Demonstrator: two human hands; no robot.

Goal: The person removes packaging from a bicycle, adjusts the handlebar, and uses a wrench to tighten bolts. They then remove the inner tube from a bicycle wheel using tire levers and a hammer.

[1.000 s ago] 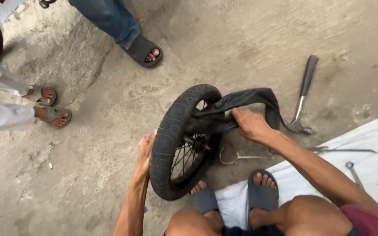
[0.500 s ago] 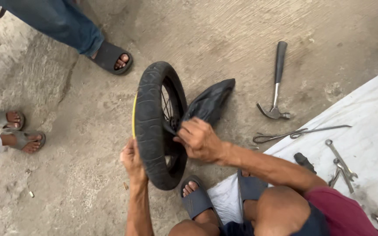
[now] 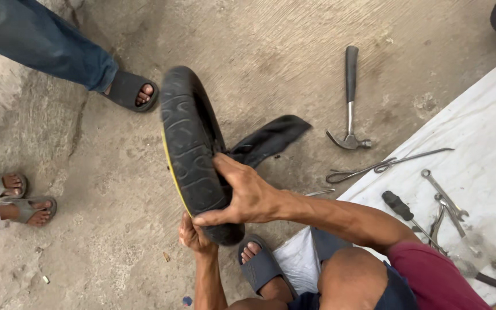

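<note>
Tyre [image 3: 193, 155] on its small wheel stands upright on the concrete floor [image 3: 271, 51], right in front of the seated person's sandalled foot [image 3: 259, 264], and both hands are on it. The right hand [image 3: 242, 195] is wrapped over the lower tread, thumb down one side and fingers [image 3: 225, 163] tucked over the edge where the black inner tube [image 3: 271, 138] hangs out. The left hand [image 3: 195, 234] cups the tyre from underneath, closed around its bottom curve and steadying it; most of its fingers are hidden behind the rubber.

From where I stand, the work looks like handling the tube at the tyre's edge. To do that well, I'd judge the bottom hand should keep the wheel from rolling while the upper one works the bead a little at a time, with the tube kept flat and untwisted so it isn't pinched against the rim. A yellow stripe runs along the tyre's near side.

Just beyond the tube lies a claw hammer [image 3: 349, 103], and near it long metal tongs [image 3: 386, 163] reach onto a pale sheet [image 3: 489, 115] spread on the floor. On that sheet sit a dark-handled screwdriver [image 3: 400, 205] and a few spanners [image 3: 446, 192]. No box, tray or bowl is in sight; the tools lie loose.

Off to the side stand onlookers: a jeans leg with a dark sandal [image 3: 130, 90], and two more sandalled feet [image 3: 24, 201] at the edge.
</note>
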